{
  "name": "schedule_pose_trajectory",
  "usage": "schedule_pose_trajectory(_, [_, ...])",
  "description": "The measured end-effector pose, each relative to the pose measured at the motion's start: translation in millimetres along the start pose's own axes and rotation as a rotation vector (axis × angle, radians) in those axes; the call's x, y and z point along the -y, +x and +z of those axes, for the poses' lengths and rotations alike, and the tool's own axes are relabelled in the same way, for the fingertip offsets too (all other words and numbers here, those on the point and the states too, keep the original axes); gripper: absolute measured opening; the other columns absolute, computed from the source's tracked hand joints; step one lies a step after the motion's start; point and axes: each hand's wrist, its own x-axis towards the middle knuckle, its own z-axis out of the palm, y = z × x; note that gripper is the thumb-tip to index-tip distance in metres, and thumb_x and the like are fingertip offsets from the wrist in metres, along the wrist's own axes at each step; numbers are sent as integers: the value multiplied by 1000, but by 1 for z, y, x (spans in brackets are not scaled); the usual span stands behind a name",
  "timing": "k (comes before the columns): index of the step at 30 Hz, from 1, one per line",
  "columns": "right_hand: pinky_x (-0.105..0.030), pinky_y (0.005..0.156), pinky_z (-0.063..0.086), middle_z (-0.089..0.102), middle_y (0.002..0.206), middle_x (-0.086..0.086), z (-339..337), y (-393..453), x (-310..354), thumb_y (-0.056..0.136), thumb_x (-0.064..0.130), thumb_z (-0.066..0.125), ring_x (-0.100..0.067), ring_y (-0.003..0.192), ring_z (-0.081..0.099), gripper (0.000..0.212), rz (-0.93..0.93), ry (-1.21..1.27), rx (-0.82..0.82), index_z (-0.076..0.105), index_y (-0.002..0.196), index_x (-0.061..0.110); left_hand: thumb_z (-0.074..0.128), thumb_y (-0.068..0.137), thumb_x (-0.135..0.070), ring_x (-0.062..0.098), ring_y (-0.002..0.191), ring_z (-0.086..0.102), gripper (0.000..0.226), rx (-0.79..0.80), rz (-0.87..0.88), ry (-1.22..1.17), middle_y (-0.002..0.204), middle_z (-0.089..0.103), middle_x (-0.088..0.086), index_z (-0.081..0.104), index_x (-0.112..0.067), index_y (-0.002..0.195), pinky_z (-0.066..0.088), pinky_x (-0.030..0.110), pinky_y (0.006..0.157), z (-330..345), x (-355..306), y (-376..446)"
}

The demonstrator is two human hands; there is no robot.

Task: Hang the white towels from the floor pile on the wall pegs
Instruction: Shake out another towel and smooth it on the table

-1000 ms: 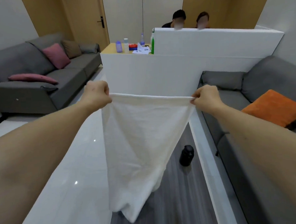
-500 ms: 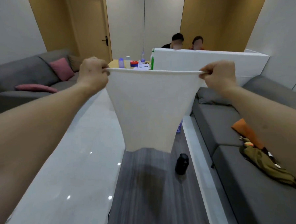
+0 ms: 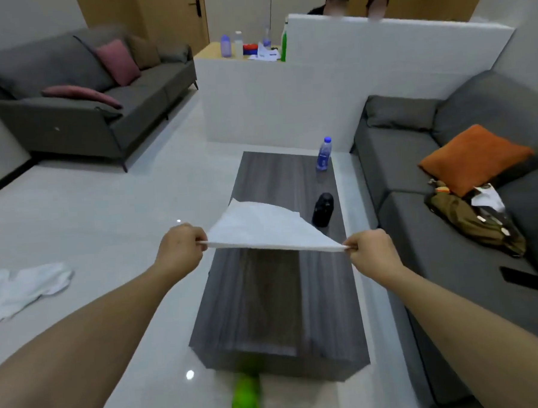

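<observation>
I am snapping the white towel (image 3: 262, 227) down from chest height; it is billowing flat over the desk (image 3: 276, 312) ahead. Left hand (image 3: 179, 249) and right hand (image 3: 371, 254) are pinching its near corners. More towels (image 3: 22, 287) are lying on the floor, left of my left hand; no pegs are showing.

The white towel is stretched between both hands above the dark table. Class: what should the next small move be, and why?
Probably carry the towel away from the table toward a wall. The left hand and right hand each pinch a corner, so it is spread ready to hang, but no pegs show in this view.
</observation>
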Motion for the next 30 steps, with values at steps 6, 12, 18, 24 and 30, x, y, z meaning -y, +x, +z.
schedule_pose_trajectory(6, [-31,77,58,72,88,1,79,-82,-32,92,19,59,-15,79,65,22,84,-53,258,77,106,22,63,83,-19,10,68,59,12,376,-98,101,73,64,-7,72,-26,78,42,20,56,74,28,-106])
schedule_pose_trajectory(12, [-31,75,57,72,84,-1,119,-102,-49,90,15,58,-18,80,65,21,151,-55,384,78,93,20,67,81,-22,15,74,61,8,483,-115,127,81,68,-3,74,-26,81,48,24,63,112,40,-131])
schedule_pose_trajectory(18, [-27,66,50,70,84,-1,157,-74,-60,90,14,58,-20,79,63,21,232,-36,429,78,96,20,67,80,-20,18,76,61,9,546,-104,130,81,67,-2,72,-26,78,49,26,66,151,52,-95])
schedule_pose_trajectory(24, [-28,64,45,71,84,-11,240,-2,-73,85,17,61,-31,82,64,18,323,-20,445,77,92,20,59,77,-13,25,75,60,23,634,-137,141,67,58,-1,51,-22,57,37,27,56,238,84,-26])
schedule_pose_trajectory(30, [-17,45,33,49,52,3,359,31,-82,83,13,62,-19,50,51,13,430,-1,565,69,72,17,57,84,-15,33,85,60,9,707,-195,132,84,64,7,66,-15,84,44,30,66,336,125,-15])
